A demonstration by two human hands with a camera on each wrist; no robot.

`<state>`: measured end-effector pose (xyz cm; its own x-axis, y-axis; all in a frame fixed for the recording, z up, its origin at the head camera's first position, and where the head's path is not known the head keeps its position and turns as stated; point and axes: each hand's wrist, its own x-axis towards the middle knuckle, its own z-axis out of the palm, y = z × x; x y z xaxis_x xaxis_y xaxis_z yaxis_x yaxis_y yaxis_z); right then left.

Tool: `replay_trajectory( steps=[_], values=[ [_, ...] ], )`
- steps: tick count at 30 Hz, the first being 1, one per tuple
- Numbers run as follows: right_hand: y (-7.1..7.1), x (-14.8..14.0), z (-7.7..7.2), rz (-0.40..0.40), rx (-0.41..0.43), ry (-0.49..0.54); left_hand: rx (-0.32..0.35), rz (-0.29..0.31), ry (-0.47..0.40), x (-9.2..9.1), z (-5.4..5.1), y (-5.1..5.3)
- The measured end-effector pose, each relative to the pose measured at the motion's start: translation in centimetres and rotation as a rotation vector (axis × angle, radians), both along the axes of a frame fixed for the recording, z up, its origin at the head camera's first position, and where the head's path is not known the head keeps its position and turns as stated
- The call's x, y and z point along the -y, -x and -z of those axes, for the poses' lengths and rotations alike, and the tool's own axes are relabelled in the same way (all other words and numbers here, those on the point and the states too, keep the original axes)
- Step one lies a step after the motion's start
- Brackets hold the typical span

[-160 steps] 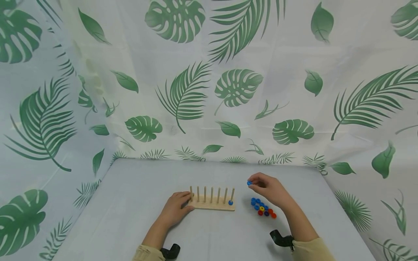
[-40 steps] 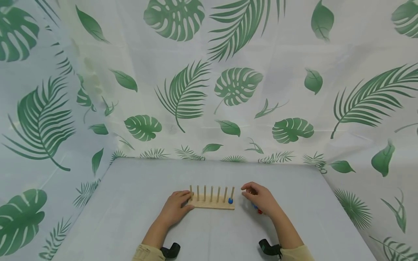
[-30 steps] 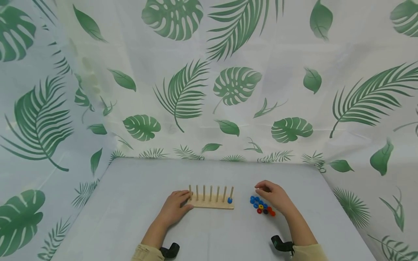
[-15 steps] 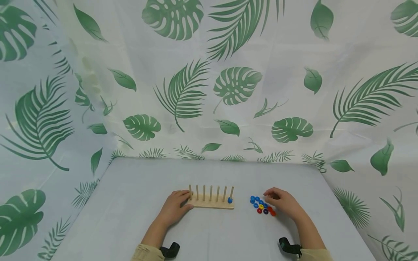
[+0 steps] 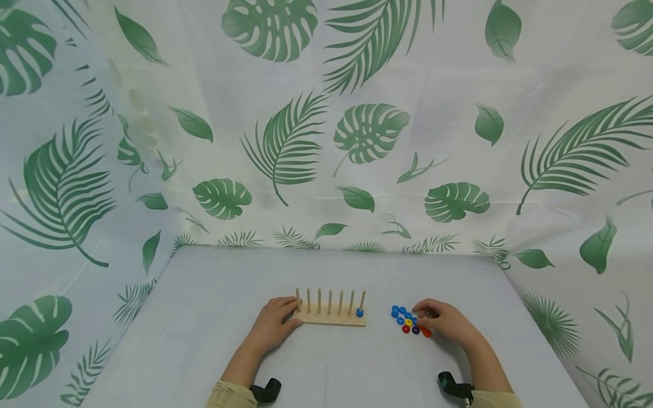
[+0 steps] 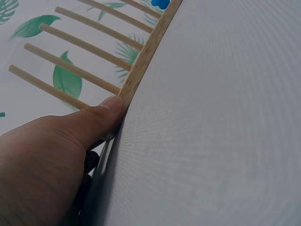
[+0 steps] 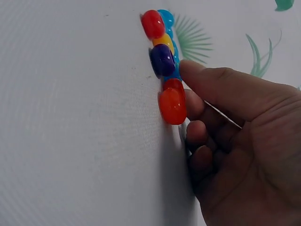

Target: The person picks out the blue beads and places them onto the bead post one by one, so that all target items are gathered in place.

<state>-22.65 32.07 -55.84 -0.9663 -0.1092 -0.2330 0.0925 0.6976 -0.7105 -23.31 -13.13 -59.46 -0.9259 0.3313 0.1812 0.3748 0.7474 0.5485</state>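
My left hand (image 5: 275,326) grips the left end of a wooden peg board (image 5: 334,320), its thumb on the front edge in the left wrist view. Several upright pegs stand in a row on the board. Blue beads (image 5: 360,313) sit low on the rightmost peg; their number is hard to tell. My right hand (image 5: 449,323) is at the right side of a bead cluster, thumb and fingers bent around a gap. In the right wrist view, its thumb tip is close to a red bead (image 7: 174,84) and an orange-red bead (image 7: 172,106); no bead is visibly lifted.
The cluster also holds several blue beads (image 5: 400,321), a yellow bead (image 5: 408,322), a dark purple bead (image 5: 415,330) and another red bead (image 5: 406,328). A white-covered table (image 5: 229,277) lies beneath, with a leaf-print curtain (image 5: 306,221) behind.
The blue bead held 5.3 s ago has left my right hand, and the blue on the rightmost peg looks taller. My right hand has returned rightward and lowered to the cluster. Left hand unchanged.
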Motion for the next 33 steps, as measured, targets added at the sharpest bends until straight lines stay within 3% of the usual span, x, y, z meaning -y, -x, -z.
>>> replay_trajectory(
  steps=[22, 33],
  values=[
    [0.29, 0.68, 0.08, 0.073, -0.022, -0.085, -0.004, 0.006, 0.004, 0.06, 0.15, 0.08],
    [0.66, 0.41, 0.01, 0.044, -0.017, -0.073, -0.004, 0.004, 0.004, 0.03, 0.15, 0.03]
  ],
)
